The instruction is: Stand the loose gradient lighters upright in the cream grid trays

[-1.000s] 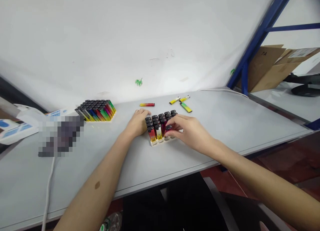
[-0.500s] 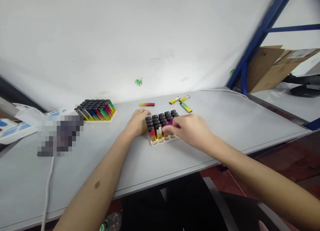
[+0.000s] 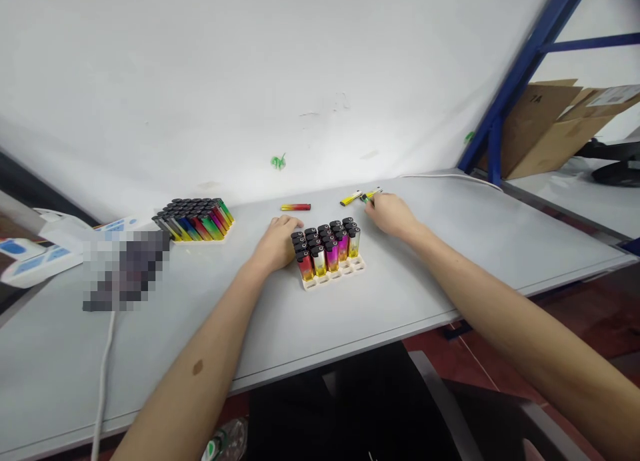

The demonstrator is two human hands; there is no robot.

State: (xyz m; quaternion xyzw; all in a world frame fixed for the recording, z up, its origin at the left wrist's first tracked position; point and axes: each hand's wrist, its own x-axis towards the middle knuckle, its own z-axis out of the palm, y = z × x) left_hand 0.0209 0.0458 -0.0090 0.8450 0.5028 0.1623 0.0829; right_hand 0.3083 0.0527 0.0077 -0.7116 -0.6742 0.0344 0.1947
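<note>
A white tray [image 3: 334, 276] with holes holds rows of upright lighters [image 3: 327, 244] with black tops; its front row of holes shows bare. My left hand [image 3: 278, 242] rests at the tray's left side, fingers partly hidden behind the lighters. Behind the tray on the right, my right hand [image 3: 391, 214] has its fingers closed round a green-yellow lighter [image 3: 367, 200], mostly covered by the hand. Beside it lie a yellow-and-white lighter [image 3: 351, 198] and another yellow lighter [image 3: 374, 193]. One red-yellow lighter [image 3: 295, 207] lies flat near the wall.
A second white tray [image 3: 207, 241] full of lighters stands at the left. Left of it are a blurred dark object [image 3: 137, 268], a white cable [image 3: 104, 374] and a blue-white package [image 3: 40, 258]. Blue frame bars [image 3: 525, 68] and cardboard boxes [image 3: 550, 128] are at the right.
My right hand has moved from the tray back and right to the loose lighters, closing on the green-yellow one. The tray's front lighters are now uncovered. My left hand has stayed.
</note>
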